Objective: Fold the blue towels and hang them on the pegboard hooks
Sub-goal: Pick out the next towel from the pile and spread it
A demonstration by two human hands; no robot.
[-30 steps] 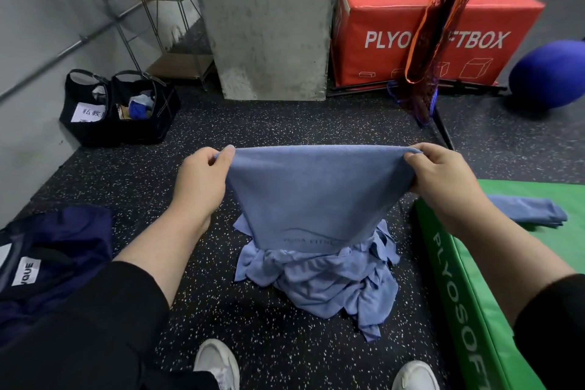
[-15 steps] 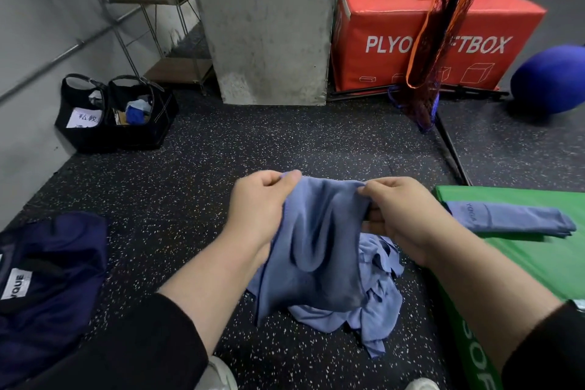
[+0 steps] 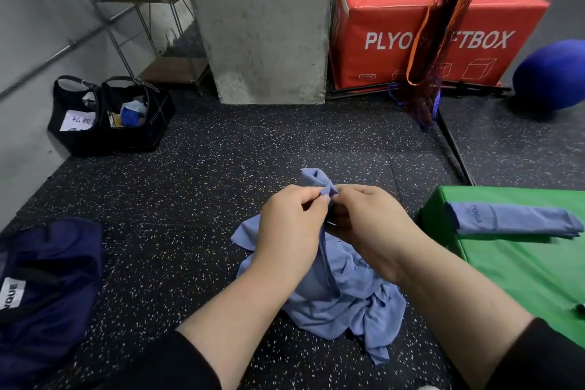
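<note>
Speckled black rubber floor (image 3: 196, 187) of a gym corner, seen from the head camera: a person stands over a heap of blue towels (image 3: 345, 304) lying mid-floor, just off the left edge of a green mat (image 3: 519, 272). Both hands meet above the heap, the left hand (image 3: 291, 228) and right hand (image 3: 370, 225) each pinching the gathered top edges of one towel (image 3: 311, 179) between thumb and curled fingers, its folded body hanging down between the forearms to the heap. A folded towel (image 3: 512, 220) lies on the mat near its far left corner. No pegboard or hooks can be seen. Behind stand a concrete pillar (image 3: 262, 25), a red box (image 3: 389, 35) with a net bag (image 3: 433, 41) hanging in front of it, a blue ball (image 3: 550, 73) at right, black baskets (image 3: 107, 117) by the wall and a navy bag (image 3: 47, 279) at the left floor edge. The fold appears half made, the edges just brought together. The likely risk: the thin cloth is held only at the fingertips, so one layer could slip out while the grip is changed, and the hanging end could snag on the loose towels below and pull the fold askew.
</note>
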